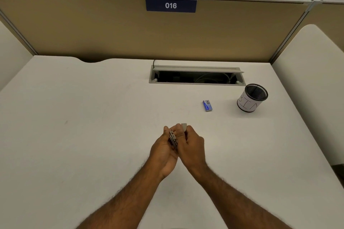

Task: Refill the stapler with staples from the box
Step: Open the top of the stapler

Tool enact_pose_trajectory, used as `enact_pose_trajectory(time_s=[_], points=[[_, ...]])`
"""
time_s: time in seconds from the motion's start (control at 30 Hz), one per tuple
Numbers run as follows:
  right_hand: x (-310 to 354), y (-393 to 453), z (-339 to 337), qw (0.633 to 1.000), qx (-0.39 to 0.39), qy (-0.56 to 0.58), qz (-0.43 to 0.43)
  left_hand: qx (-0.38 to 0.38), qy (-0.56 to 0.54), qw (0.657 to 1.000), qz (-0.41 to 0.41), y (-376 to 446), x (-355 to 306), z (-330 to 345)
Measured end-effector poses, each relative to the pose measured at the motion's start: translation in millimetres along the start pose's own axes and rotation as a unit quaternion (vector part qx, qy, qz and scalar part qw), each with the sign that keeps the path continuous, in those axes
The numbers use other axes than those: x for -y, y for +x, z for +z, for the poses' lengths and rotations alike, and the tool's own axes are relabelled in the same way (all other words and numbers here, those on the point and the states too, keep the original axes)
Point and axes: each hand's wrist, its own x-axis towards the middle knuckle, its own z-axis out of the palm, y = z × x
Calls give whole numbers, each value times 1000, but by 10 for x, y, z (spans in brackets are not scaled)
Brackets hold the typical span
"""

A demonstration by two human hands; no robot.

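Observation:
Both hands meet over the middle of the white desk. My left hand cradles a small stapler, whose metal rail shows between the fingers. My right hand is closed on the stapler's pale top end. Most of the stapler is hidden by the fingers, so I cannot tell whether it is open. A small blue staple box lies flat on the desk, up and to the right of my hands, untouched.
A black mesh cup wrapped in a handwritten white label stands at the right. Behind it, an open cable hatch is sunk in the desk. A tan partition with a blue "016" sign closes the far side.

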Motion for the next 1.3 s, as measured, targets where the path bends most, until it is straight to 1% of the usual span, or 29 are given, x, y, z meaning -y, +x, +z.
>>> enact_pose_trajectory(time_s=[0.07,0.17,0.23,0.33,0.43,0.5,0.57,0.63,0.67,0.77,0.83,0.9,1.03,1.13,1.3], points=[[-29,-40,34,997,-24,-47,-56,7,-35,999,-22,-10,10,12],[-51,-73,42,986,-60,-100,-118,27,-43,998,-34,-21,19,39],[-39,-82,18,984,-79,-84,-137,12,-52,998,-40,-19,22,51],[-4,-121,1,976,-102,-45,-188,-13,-81,995,-56,18,32,19],[40,-146,21,975,-105,-3,-198,-6,-71,995,-70,35,70,23],[52,-145,32,973,-100,21,-205,9,-75,995,-70,47,83,62],[15,-173,24,960,-84,23,-265,24,-90,994,-52,87,46,86],[-59,-233,10,934,-60,2,-352,19,-114,993,-31,147,-55,91],[-97,-266,-6,923,-45,-11,-382,17,-132,991,-22,176,-123,88],[-189,-348,-78,906,4,-49,-421,25,-146,989,0,222,-309,61],[-229,-393,-134,904,35,-52,-422,31,-129,991,-1,222,-379,35],[-245,-420,-166,917,45,-36,-395,34,-107,994,-5,223,-420,11],[-155,-341,-186,963,2,22,-268,32,-69,997,-16,212,-385,-19],[-54,-155,-181,974,-15,-29,-225,37,-28,998,-35,183,-310,-53],[39,79,-122,972,29,-128,-197,38,3,998,-57,98,-217,-57]])
